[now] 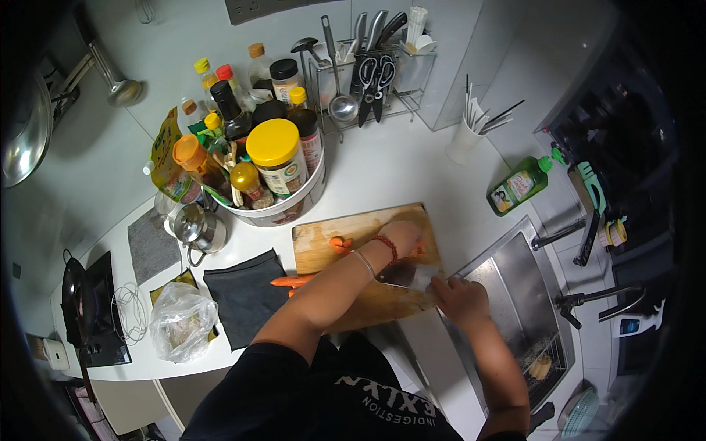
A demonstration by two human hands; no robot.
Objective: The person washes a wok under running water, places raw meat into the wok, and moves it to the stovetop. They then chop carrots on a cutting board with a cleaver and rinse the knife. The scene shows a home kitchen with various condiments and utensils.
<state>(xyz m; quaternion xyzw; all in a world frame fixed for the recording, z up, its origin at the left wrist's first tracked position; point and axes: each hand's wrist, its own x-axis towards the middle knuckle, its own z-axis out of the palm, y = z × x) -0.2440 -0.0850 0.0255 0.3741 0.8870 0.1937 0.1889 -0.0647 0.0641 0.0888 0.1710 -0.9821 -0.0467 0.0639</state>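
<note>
A wooden cutting board (367, 308) lies on the counter before me, beside the sink. My left hand (401, 236), with a red bead bracelet and a bangle at its wrist, reaches over the board's far right part. Orange carrot pieces (421, 248) show beside its fingers, which are blurred and partly hidden. My right hand (462, 302) grips a cleaver (405, 274) at the board's right edge, the broad blade pointing left beneath my left wrist. More cut carrot pieces (341, 244) rest farther left. A longer carrot piece (289, 281) lies at the left edge, partly behind my forearm.
Right of the board is a steel sink (499, 275) with a faucet (584, 300). A tub (287, 212) of seasoning bottles and a knife rack (380, 82) stand behind. Dark cloth (248, 297), a plastic bag (185, 322) and a steel pot (199, 229) are at left; dish soap (518, 184) stands at right.
</note>
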